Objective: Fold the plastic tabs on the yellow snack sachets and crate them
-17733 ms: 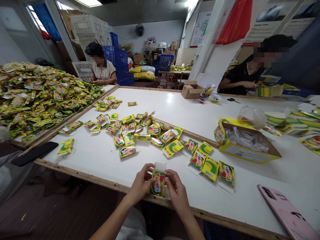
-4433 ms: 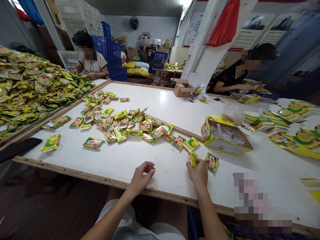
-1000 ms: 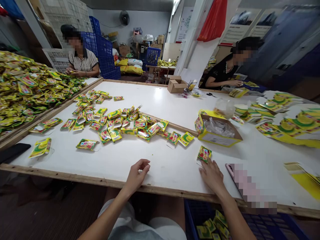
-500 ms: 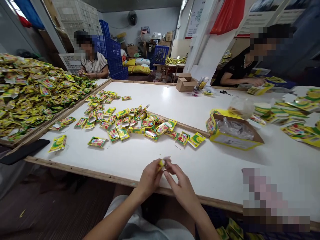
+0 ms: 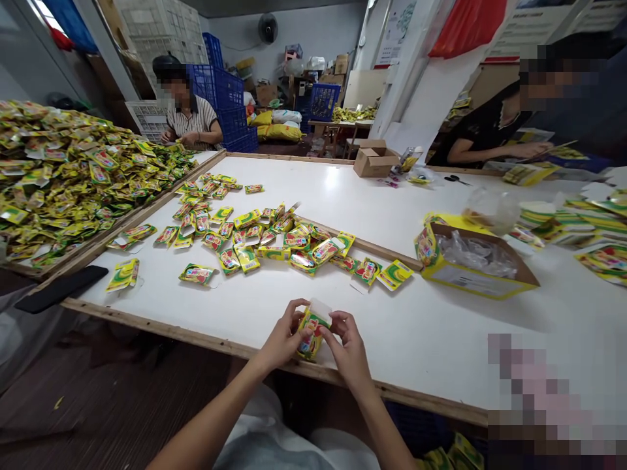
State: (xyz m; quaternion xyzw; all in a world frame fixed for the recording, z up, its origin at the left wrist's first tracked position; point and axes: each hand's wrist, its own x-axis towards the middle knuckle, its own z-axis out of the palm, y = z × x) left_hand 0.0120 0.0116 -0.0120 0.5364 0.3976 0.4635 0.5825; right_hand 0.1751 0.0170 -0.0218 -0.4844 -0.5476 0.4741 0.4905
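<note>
Between my two hands is a small yellow-and-green printed box (image 5: 310,341), its printed face up and a white flap standing out at its far end. My left hand (image 5: 284,334) grips the box's left side, thumb on the front. On the other side my right hand (image 5: 349,349) pinches the right edge near the flap. Both hands are over the table's front edge. A loose cluster of similar small boxes (image 5: 247,260) lies on the white table (image 5: 255,301) beyond them.
Left of the table rises a large heap of small packs (image 5: 73,176). A yellow display carton (image 5: 475,277) with clear plastic inside stands at right. A wooden strip (image 5: 372,249) crosses the table. Further back are a brown cardboard box (image 5: 372,162), scissors (image 5: 455,179) and two people.
The small box, mostly hidden in my fingers before, now shows its printed face and white flap. My hands have spread to its two sides. The whole view has shifted slightly.
</note>
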